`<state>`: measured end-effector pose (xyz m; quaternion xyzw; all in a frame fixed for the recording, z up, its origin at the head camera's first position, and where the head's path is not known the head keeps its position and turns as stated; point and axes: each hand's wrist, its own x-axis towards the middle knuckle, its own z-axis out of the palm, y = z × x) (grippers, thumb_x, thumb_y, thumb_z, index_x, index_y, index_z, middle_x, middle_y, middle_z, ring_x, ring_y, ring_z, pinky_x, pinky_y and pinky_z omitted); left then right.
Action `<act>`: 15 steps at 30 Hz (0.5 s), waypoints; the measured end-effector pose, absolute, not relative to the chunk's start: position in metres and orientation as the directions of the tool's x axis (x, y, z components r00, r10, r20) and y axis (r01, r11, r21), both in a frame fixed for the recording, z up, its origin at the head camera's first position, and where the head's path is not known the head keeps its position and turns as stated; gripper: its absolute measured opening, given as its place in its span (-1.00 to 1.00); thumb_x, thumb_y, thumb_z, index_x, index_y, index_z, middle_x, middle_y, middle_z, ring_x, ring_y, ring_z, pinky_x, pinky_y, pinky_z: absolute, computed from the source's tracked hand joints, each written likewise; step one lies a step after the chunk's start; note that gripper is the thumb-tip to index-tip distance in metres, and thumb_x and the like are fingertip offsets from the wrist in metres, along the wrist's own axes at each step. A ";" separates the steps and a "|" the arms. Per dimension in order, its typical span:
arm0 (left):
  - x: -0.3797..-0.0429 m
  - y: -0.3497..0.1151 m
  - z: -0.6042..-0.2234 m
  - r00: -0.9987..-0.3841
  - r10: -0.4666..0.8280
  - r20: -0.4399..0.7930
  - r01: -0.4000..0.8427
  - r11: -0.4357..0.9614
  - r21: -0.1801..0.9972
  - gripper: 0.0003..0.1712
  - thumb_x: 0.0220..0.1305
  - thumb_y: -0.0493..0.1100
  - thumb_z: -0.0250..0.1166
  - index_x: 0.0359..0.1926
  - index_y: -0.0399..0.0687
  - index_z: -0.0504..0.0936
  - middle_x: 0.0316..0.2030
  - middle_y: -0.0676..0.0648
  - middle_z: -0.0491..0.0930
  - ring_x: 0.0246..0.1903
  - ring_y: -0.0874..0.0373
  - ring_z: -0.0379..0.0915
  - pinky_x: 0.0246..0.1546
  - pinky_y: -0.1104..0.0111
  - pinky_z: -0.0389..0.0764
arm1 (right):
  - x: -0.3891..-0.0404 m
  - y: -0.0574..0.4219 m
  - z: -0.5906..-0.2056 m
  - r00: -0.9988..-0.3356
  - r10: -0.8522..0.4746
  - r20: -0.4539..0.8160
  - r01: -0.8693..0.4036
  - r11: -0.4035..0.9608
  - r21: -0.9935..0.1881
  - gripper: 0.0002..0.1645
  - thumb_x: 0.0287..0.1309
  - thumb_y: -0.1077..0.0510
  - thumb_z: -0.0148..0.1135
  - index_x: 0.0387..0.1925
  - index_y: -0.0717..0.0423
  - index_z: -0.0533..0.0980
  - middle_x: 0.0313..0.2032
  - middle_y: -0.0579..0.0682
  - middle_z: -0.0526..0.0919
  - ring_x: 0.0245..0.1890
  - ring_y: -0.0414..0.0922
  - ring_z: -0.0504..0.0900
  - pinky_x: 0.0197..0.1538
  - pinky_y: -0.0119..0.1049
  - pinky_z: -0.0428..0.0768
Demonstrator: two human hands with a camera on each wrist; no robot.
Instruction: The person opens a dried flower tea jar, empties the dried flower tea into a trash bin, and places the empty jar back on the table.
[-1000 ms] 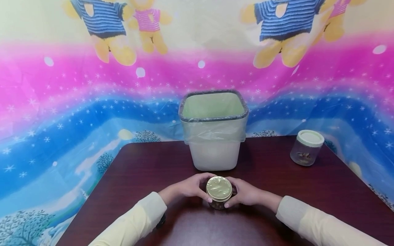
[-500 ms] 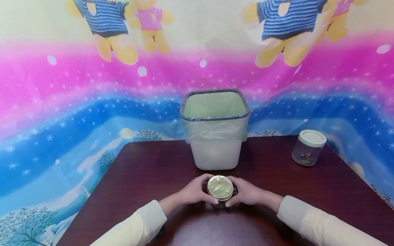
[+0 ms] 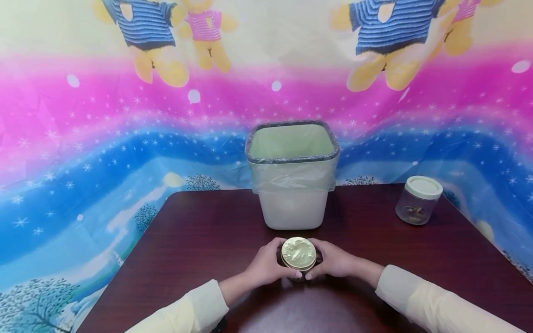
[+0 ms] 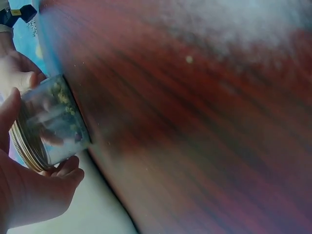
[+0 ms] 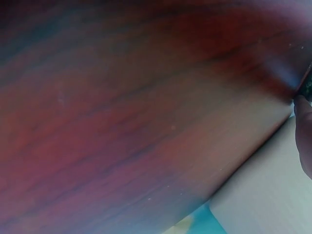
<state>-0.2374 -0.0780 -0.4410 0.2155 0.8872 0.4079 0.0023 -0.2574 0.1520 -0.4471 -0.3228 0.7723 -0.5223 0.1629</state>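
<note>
A clear jar with a gold, crinkled-looking lid stands upright on the table, in front of the bin. My left hand grips it from the left, thumb across the near side. From the right, my right hand holds the same jar, its thumb close to the left thumb tip. In the left wrist view, yellowish-green bits lie near the jar's base, and ridges show round the lid's side. Only a small part of the right hand enters the right wrist view.
A pale bin lined with a clear bag stands just behind the hands. Farther right is a clear jar with a white lid and brown bits inside. The dark red table meets a printed cloth backdrop.
My left hand has shifted right round the jar, its thumb sliding toward the right thumb. The shine on the gold lid looks different. My right hand stays nearly still; the head view has shifted slightly.
</note>
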 end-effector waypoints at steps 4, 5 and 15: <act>-0.235 -0.076 -0.440 -0.913 0.369 0.174 0.378 0.607 0.699 -0.09 -0.25 0.15 0.64 0.10 -0.17 0.48 -0.05 -0.02 0.58 -0.02 0.09 0.49 -0.02 0.23 0.50 | -0.257 0.152 -0.447 -0.734 -0.673 0.089 -0.329 0.237 -0.914 -0.06 -0.17 0.28 0.57 0.24 0.38 0.27 0.07 0.10 0.56 0.08 -0.11 0.52 0.09 -0.36 0.48; -0.235 -0.076 -0.440 -0.914 0.366 0.177 0.379 0.611 0.695 -0.08 -0.26 0.15 0.64 0.09 -0.18 0.48 -0.05 -0.03 0.57 -0.02 0.08 0.49 -0.02 0.22 0.50 | -0.257 0.152 -0.447 -0.735 -0.672 0.087 -0.325 0.237 -0.916 -0.06 -0.17 0.29 0.57 0.24 0.38 0.27 0.07 0.10 0.56 0.08 -0.11 0.52 0.09 -0.37 0.48; -0.232 -0.073 -0.440 -0.918 0.350 0.186 0.380 0.641 0.667 -0.09 -0.25 0.18 0.63 0.07 -0.18 0.47 -0.07 0.01 0.54 -0.01 0.05 0.46 0.01 0.19 0.49 | -0.259 0.152 -0.449 -0.737 -0.671 0.079 -0.321 0.245 -0.915 -0.08 -0.18 0.28 0.57 0.22 0.35 0.29 0.05 0.07 0.58 0.07 -0.13 0.53 0.10 -0.36 0.48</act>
